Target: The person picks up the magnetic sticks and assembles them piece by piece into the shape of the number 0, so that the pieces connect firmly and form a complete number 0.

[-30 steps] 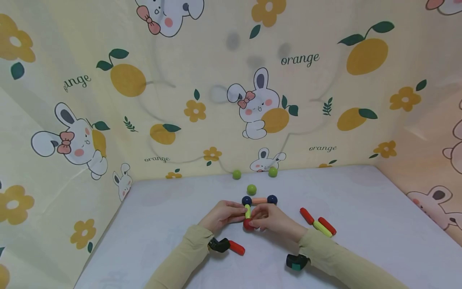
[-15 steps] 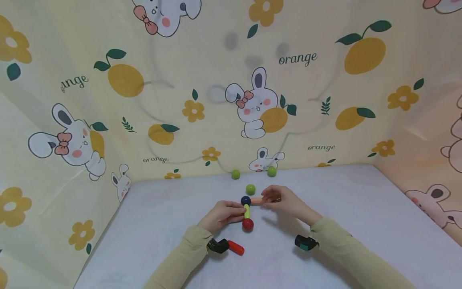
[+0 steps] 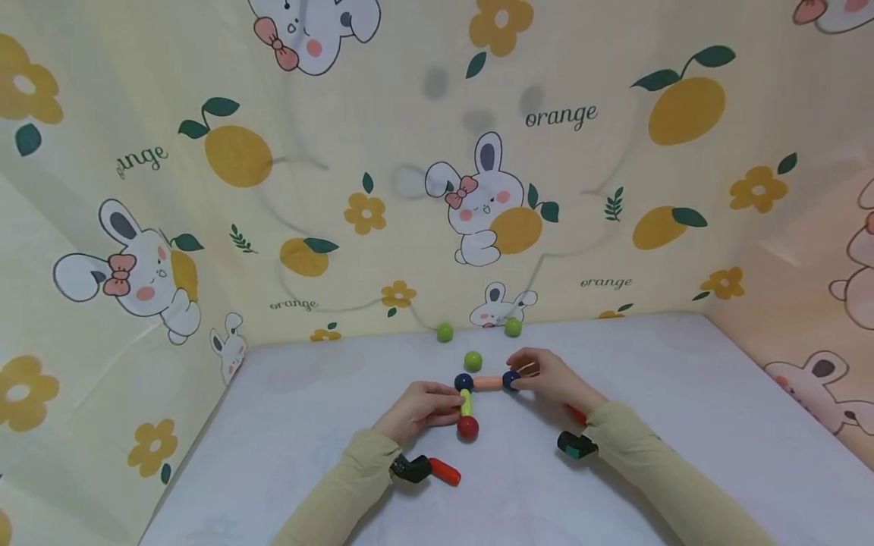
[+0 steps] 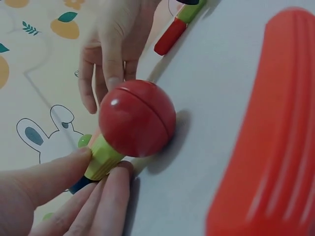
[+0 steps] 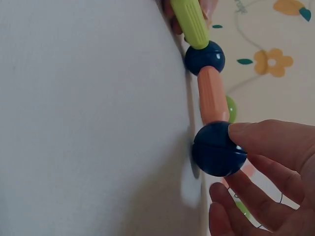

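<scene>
My left hand (image 3: 423, 413) pinches a yellow-green rod (image 4: 104, 156) between thumb and fingers. A red ball (image 4: 138, 118) is joined to the rod's near end, and a dark blue ball (image 5: 204, 58) to its far end. From that blue ball a salmon-coloured rod (image 5: 213, 93) runs right to a second dark blue ball (image 5: 216, 150), making an L shape on the table. My right hand (image 3: 549, 379) holds this second ball, the thumb on its side and fingertips partly hidden behind it.
Behind the joined pieces lie three green balls, the closest green ball (image 3: 473, 361) just beyond the corner. A red rod (image 3: 445, 472) lies beside my left wrist. Past my right forearm, another red rod (image 4: 170, 37) and a yellow-green rod (image 4: 189, 12) are partly hidden. A printed cloth backdrop (image 3: 382, 258) borders the table.
My right hand has left the red ball and moved away and to the right, onto the dark blue ball at the salmon rod's end. My left hand has kept its pinch on the yellow-green rod.
</scene>
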{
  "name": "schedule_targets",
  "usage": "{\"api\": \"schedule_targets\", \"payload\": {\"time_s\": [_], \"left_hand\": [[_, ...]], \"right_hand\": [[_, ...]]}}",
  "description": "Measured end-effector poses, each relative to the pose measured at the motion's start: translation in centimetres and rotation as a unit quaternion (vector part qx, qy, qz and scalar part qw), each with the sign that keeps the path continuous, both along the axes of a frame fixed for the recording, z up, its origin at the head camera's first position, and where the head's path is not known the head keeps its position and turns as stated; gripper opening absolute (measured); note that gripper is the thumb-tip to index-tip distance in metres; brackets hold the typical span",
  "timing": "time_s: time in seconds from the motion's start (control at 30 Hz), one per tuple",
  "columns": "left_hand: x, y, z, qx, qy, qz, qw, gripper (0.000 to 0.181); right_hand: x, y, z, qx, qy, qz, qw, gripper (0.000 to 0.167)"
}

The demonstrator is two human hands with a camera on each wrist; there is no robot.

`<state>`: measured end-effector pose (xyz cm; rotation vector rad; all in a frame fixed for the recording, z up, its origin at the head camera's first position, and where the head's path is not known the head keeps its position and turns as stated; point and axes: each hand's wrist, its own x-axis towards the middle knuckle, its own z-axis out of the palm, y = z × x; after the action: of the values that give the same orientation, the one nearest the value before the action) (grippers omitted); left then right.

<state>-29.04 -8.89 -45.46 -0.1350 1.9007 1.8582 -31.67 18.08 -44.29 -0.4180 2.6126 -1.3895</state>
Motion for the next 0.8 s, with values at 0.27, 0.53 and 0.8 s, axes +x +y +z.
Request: {"api": "schedule_targets", "payload": {"time_s": [0.27, 0.53, 0.8], "left_hand": [[0.9, -1.2, 0.5, -0.013, 0.036, -0.041, 0.9984, 0.035], [2.6, -3.6, 1.3, -0.058, 0.099, -0.104, 0.9879, 0.039], [4.7, -4.9, 1.4, -0.080, 0.136, -0.172, 0.9725, 0.032]], "right_hand": [[0.0, -0.2, -0.5, -0.001, -0.010, -0.003, 0.9999, 0.034], [0.0, -0.2, -0.7, 0.002, -0.011, -0.004, 0.9999, 0.032], [0.1, -0.3, -0.4, 0.009, -0.014, -0.009, 0.9998, 0.032]]}}
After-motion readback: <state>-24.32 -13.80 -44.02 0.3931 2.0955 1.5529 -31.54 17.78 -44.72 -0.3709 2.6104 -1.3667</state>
